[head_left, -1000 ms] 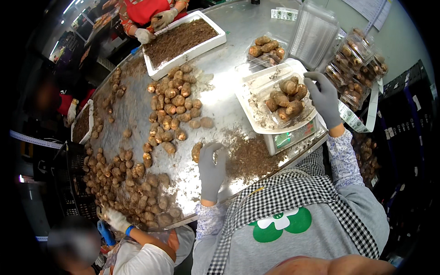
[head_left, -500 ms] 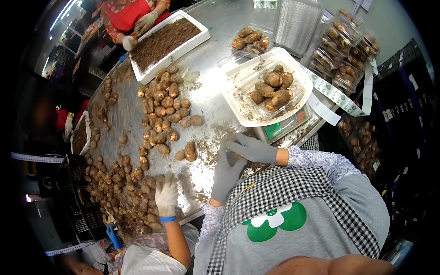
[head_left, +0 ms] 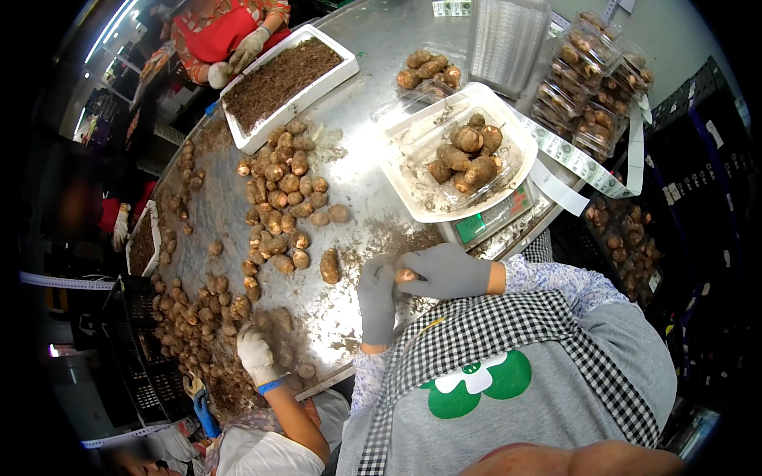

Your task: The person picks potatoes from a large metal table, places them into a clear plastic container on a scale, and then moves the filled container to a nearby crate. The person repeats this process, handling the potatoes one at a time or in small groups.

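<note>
My hands, in grey gloves, meet over the table's near edge, close to my checked apron. My right hand [head_left: 451, 271] is closed round a small brown taro [head_left: 406, 275]; only its pinkish end shows between the gloves. My left hand [head_left: 376, 300] is closed against the same taro from the other side, its fingertips mostly hidden. Beyond them a white tub [head_left: 413, 200] sits on a scale [head_left: 484, 226] with a green display. In the tub lies a clear plastic box [head_left: 508, 170] with several taros [head_left: 467, 139]. A longish taro [head_left: 329, 266] lies left of my hands.
Loose taros [head_left: 282, 186] spread over the metal table [head_left: 361, 103], heaped at left [head_left: 202, 317]. A co-worker's gloved hand [head_left: 255, 355] reaches in there. Another person stands behind a foam box of soil [head_left: 278, 83]. Empty boxes [head_left: 508, 47], filled boxes [head_left: 583, 87] and a label strip [head_left: 583, 163] are at right.
My hands have drawn closer together, the left turning from spread to closed and the right moving slightly down. The near co-worker's hand has moved left toward the heap.
</note>
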